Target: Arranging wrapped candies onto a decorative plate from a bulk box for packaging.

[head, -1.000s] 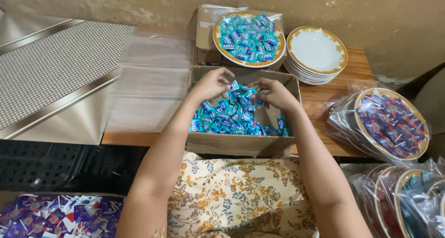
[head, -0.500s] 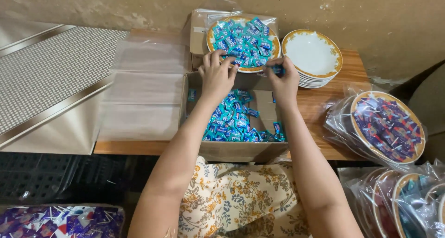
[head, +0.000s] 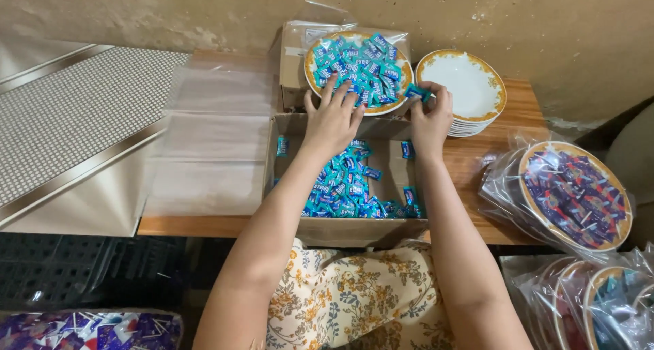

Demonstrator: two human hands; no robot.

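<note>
At the back of the wooden counter (head: 501, 142), against the wall: one gold-rimmed plate (head: 359, 70), heaped with small sweets in blue wrappers, set on top of a small carton. Left hand (head: 333, 117): fingers spread and open, laid flat on the near edge of the plate's heap, gripping nothing that could be seen. Right hand (head: 430, 115): just right of the plate's rim, fingertips pinched shut on a single blue sweet (head: 416, 92), which was held at the plate's right edge, between the plate and the stack beside it.

Directly right of the plate: one stack of empty white plates (head: 462, 89), gold-rimmed, the right hand touching its near left edge.

In front of the plate, under both wrists: one open cardboard box (head: 351, 229), its floor part covered with loose blue sweets (head: 344, 186), well below the hands.

Left of the box: a pile of clear plastic bags (head: 214, 135), flat, partly over a metal surface.

Right end of the counter: one filled plate in a clear bag (head: 573, 194), holding purple-wrapped sweets; further bagged plates (head: 589, 299) below it.

Lower left: a bag of purple sweets (head: 88, 329).
</note>
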